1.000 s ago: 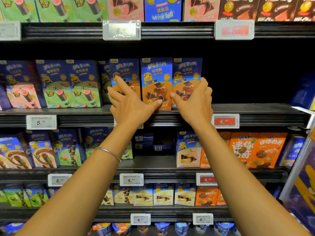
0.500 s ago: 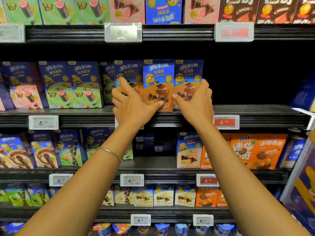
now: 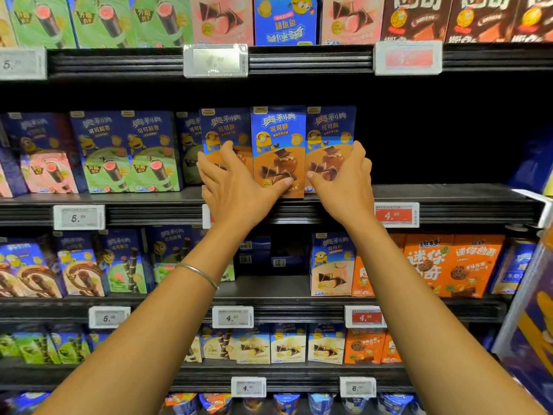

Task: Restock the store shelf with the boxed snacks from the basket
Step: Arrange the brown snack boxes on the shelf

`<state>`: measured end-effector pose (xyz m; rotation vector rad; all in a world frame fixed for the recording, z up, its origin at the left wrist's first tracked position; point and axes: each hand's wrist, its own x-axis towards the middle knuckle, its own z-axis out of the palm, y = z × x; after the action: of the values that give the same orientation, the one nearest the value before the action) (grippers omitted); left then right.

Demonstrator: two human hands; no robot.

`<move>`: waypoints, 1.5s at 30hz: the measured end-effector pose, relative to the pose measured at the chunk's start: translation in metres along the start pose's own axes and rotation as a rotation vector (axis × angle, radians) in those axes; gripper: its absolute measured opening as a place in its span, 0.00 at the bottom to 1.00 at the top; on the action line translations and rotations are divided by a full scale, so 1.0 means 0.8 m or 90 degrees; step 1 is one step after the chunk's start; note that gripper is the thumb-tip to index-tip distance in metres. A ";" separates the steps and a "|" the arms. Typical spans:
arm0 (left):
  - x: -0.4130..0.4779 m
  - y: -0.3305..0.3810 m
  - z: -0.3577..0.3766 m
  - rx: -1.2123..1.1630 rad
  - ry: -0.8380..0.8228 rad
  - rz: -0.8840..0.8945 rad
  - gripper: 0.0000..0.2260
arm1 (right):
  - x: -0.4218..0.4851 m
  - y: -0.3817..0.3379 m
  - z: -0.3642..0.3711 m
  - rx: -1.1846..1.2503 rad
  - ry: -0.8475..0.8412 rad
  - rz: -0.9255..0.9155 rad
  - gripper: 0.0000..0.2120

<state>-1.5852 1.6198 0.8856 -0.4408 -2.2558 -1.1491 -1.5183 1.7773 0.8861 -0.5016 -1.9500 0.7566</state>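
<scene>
Left hand (image 3: 236,187): fingers spread and fairly straight, flat against the front of the left blue-and-brown cardboard snack box (image 3: 226,127); thumb reaches to 3 o'clock onto the lower front of the middle blue-and-brown cardboard snack box (image 3: 278,139). Thin silver metal bangle (image 3: 199,272) on that forearm.

Right hand (image 3: 344,187): mirror pose, fingers splayed over the lower half and right edge of the right blue-and-brown cardboard snack box (image 3: 329,130), thumb tip pointing to 9 o'clock, at or near the seam with the middle box; actual contact there is hard to confirm. Neither hand curls round anything; both lie wide against the box fronts.

The three boxes stand upright, side by side and touching, at the front lip of the black ridged metal store shelf (image 3: 449,199), just above frame centre. Middle box sits slightly forward of its neighbours.

Surroundings: at 9 o'clock on the same board, blue-and-green cardboard wafer-roll boxes (image 3: 125,151). At 3 o'clock the board runs into dark shadow. White electronic price tag (image 3: 79,217) clipped to the shelf edge at 9 o'clock; red-faced electronic price tag (image 3: 396,215) at 3 o'clock, just beside the right wrist. One tier down, at 4 o'clock, orange cardboard cookie boxes (image 3: 452,265). More stocked tiers at 12 and 6 o'clock.
</scene>
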 end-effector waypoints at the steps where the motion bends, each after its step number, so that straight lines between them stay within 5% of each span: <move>1: -0.001 0.001 0.001 -0.001 0.001 0.003 0.55 | 0.000 0.000 -0.001 -0.005 -0.002 0.000 0.45; 18: 0.017 -0.005 -0.004 0.000 -0.091 -0.024 0.57 | 0.002 0.002 -0.003 0.013 -0.014 -0.008 0.42; 25: 0.014 -0.013 -0.002 -0.028 -0.034 0.005 0.33 | 0.000 0.006 0.000 0.017 0.011 -0.015 0.46; 45: 0.051 -0.079 -0.064 -0.175 -0.012 -0.082 0.19 | -0.003 0.001 0.009 -0.033 0.029 -0.004 0.45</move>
<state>-1.6333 1.5432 0.8950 -0.4178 -2.1765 -1.5373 -1.5237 1.7742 0.8812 -0.5382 -1.9316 0.6865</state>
